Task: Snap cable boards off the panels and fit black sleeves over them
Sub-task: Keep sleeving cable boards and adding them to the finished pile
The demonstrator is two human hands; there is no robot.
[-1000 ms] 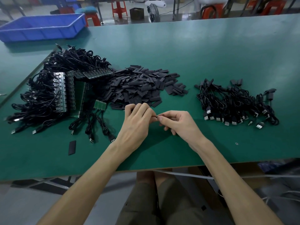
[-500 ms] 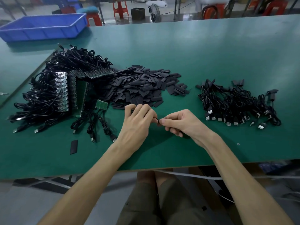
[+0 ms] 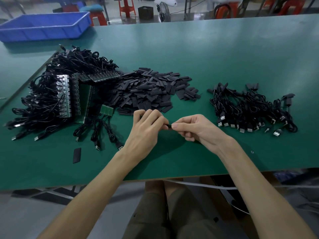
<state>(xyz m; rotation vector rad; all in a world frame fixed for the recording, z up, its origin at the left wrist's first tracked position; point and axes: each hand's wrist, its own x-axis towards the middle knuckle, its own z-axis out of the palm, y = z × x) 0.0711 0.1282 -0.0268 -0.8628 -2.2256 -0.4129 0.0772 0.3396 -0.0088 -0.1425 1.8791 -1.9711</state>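
We pinch one sleeve (image 3: 169,126) between left hand (image 3: 145,130) and right hand (image 3: 195,128) above the worktop (image 3: 224,57), both grips closed on it. To our right lies a small finished pile (image 3: 250,109). To our left, many panels (image 3: 69,95) and loose sleeves (image 3: 151,90) wait. We judge most work remains.

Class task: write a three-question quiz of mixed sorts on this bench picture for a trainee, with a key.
1. True or false: the left hand and the right hand both pinch one small black piece between them.
2. The heap of loose sleeves lies: A) between the panels and the right-hand cable pile; B) in the blue crate; C) under the left hand.
3. Fill in: a lone sleeve lies on the person's ____ side.
Key: 1 true; 2 A; 3 left.
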